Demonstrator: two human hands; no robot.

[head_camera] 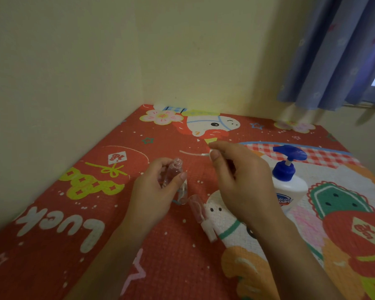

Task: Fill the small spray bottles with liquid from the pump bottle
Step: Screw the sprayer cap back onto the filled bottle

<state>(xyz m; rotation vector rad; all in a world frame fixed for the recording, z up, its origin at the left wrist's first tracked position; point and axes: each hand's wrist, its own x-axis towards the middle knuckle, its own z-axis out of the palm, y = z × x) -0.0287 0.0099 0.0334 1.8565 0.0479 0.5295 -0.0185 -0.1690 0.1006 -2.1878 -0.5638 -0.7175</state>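
Both hands work just above a red cartoon play mat (173, 267) that covers the surface, seen from the person's own head looking down. Nearest the viewer, at about 6 o'clock from the hands, a small clear spray bottle with its cap on (200, 215) lies on its side on the mat, untouched. A second clear piece, too blurred to name, lies just beside it under the left thumb.

At 9 o'clock in the working area, the left hand (154, 191) curls its fingers and thumb round an open spray bottle (173, 173), holding it nearly upright with the bare neck tilted slightly toward the other hand. That pose probably keeps the mouth level and ready to take liquid.

At 3 o'clock from it, the right hand (243, 180) is raised a little higher, thumb and fingertips pinched together on the sprayer top (211, 151); its thin white dip tube (193, 153) trails leftward, clear of the bottle neck. Holding the top off to one side likely keeps the tube from dripping or touching the mat while the bottle stands open.

Farther off, at 2 o'clock and partly hidden behind the right hand, stands the white pump bottle (289, 187) with its blue pump head (290, 153), upright and within easy reach. Neither hand touches it, so filling appears not yet begun. Beyond, a pale wall meets the mat, and a blue curtain (338, 53) hangs at 1 o'clock.
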